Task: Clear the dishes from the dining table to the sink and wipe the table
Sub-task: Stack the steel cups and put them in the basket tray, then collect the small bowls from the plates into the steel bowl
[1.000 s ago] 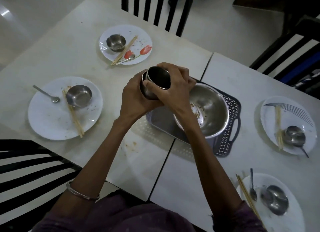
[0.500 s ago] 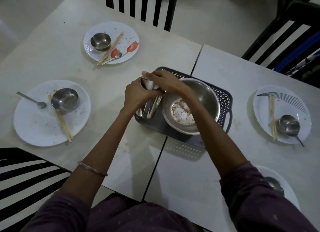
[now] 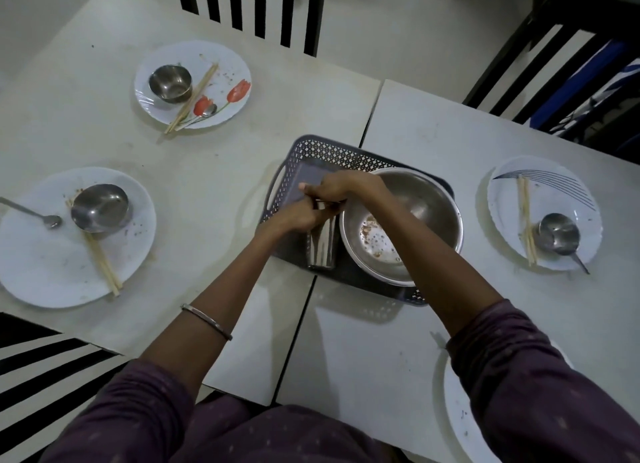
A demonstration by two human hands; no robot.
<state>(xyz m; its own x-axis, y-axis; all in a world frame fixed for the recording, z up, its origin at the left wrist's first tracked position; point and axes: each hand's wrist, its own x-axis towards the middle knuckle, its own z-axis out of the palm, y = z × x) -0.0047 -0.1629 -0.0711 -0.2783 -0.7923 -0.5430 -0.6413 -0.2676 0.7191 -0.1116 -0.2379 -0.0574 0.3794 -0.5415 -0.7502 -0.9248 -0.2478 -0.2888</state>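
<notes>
The left hand (image 3: 294, 217) and right hand (image 3: 334, 190) curl together round the rim of the steel tumbler (image 3: 322, 246), which stands upright under the grip in the grey tray (image 3: 329, 150), just left of the large steel bowl (image 3: 420, 204).

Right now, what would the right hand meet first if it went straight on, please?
The right hand, holding the tumbler, points forward-left; it would likely meet the tray rim, though height is unclear.

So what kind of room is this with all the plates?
Most likely a home dining room after a meal: a dining table with slatted chairs around it, and dirty plates holding steel bowls and chopsticks.
</notes>
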